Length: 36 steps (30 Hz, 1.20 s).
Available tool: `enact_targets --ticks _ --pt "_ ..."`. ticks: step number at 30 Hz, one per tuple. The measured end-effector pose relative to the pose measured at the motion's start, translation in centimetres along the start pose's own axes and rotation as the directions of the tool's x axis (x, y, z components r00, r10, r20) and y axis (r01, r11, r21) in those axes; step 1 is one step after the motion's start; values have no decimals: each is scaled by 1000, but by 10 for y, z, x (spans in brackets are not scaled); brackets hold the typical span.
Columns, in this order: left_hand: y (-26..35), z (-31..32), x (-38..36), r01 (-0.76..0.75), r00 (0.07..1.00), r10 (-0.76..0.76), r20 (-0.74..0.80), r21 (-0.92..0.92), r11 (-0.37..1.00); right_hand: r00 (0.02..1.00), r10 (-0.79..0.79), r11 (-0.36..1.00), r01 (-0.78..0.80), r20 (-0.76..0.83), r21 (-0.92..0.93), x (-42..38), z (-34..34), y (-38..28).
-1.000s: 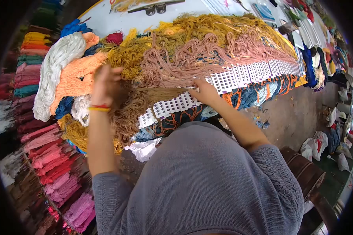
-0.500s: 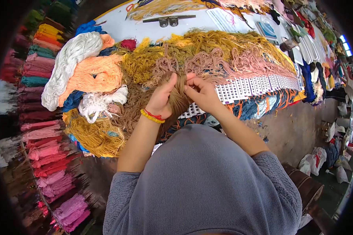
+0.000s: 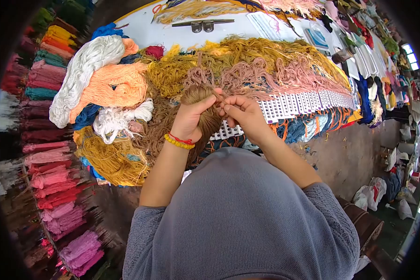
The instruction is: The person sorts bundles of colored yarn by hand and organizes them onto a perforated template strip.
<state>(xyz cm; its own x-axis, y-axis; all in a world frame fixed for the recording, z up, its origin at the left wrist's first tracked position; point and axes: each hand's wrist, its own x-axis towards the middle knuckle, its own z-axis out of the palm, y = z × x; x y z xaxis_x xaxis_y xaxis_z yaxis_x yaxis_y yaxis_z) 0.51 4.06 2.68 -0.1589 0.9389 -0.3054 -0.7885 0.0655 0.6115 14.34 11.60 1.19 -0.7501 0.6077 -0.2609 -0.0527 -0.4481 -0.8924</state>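
A skein of glossy light-brown yarn (image 3: 210,123) is gripped in my left hand (image 3: 189,120), whose thumb lies across it while the strands spread above and below. Against the right side of the skein, my right hand (image 3: 248,117) has its thumb and forefinger pinched together, close to the left fingertips. Whatever sits in that pinch is too small to make out. Under both hands lie heaps of dull brown yarn (image 3: 165,123) and dusty-pink yarn (image 3: 252,77). White cards with rows of dark holes (image 3: 289,106) run rightward from beside my right hand.
Peach yarn (image 3: 114,86) and white yarn (image 3: 86,60) are piled at the table's left. Mustard yarn (image 3: 270,46) stretches behind. A clip bar (image 3: 203,25) rests on the white tabletop (image 3: 149,32). Coloured skeins (image 3: 53,179) hang along the left; bags (image 3: 371,193) sit on the floor at right.
The skein's top has turned and bunched to the left over my left hand. My right fingers have closed into a tighter pinch beside the left fingertips.
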Motion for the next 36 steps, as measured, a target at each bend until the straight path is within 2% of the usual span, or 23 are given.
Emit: enact_targets --ticks 4,7,9,10,11,12,14,15,16,17,18,19,20,21,23,25,27,28,30,34,36 --pt "0 7 -4 -50 997 57 -58 116 992 1000 19 1000 -19 4 13 -4 2 0" --pt "-3 4 -2 -63 996 70 -49 129 990 999 34 999 -35 10 25 -8 1 -2" --pt "-3 6 -5 -49 998 54 -32 135 990 984 115 992 -120 138 29 -10 -2 -5" --pt "-2 7 -6 -36 999 39 -18 141 989 934 114 936 -216 339 278 -10 -9 -4" --pt "-3 4 -6 -35 999 38 -17 141 989 852 54 806 -345 520 481 -9 -13 -4" --pt "-3 -1 -6 -15 999 11 35 130 991 852 -50 728 -326 521 603 -11 -13 -3" --pt "-5 -5 -6 5 996 -15 84 120 993 881 -74 695 -291 468 657 -13 -10 -10" --pt "-6 -6 -7 38 989 -43 138 38 999 907 -97 660 -249 409 709 -14 -10 -11" --pt "-8 -6 -7 76 978 -67 196 -41 996 933 -85 704 -191 349 684 -14 -11 -9" --pt "-9 -8 -7 77 978 -67 197 -41 996 934 -86 704 -190 348 684 -14 -12 -10" --pt "-10 -11 -7 88 974 -83 210 -13 996 966 -31 874 -98 256 477 -14 -12 -11" --pt "-10 -11 -8 99 970 -99 222 14 995 988 -5 975 -29 151 222 -15 -11 -14" --pt "-10 -10 -9 99 970 -99 222 15 995 1000 31 989 -30 -3 147 -17 -1 -19" --pt "-10 -7 -10 97 974 -101 202 30 995 1000 31 989 -30 -4 148 -19 3 -19" --pt "-10 -1 -12 98 978 -105 182 47 994 993 -113 993 112 -33 -38 -20 10 -17" --pt "-12 4 -13 117 974 -126 187 58 991 986 -164 987 164 -31 -5 -16 10 -4" --pt "-14 6 -13 111 976 -121 180 66 992 997 -57 922 76 59 -381 -15 0 2" --pt "-15 5 -12 104 978 -115 174 72 992 997 -58 922 75 57 -380 -15 1 3" --pt "-14 2 -12 108 976 -122 178 88 990 993 -115 978 114 7 -172 -16 4 4" --pt "-19 -4 -9 88 985 -101 142 97 991 993 -116 982 112 -15 -155 -17 1 4" --pt "-17 -2 -11 71 988 -86 130 114 991 998 -67 992 67 8 -108 -20 2 -1"
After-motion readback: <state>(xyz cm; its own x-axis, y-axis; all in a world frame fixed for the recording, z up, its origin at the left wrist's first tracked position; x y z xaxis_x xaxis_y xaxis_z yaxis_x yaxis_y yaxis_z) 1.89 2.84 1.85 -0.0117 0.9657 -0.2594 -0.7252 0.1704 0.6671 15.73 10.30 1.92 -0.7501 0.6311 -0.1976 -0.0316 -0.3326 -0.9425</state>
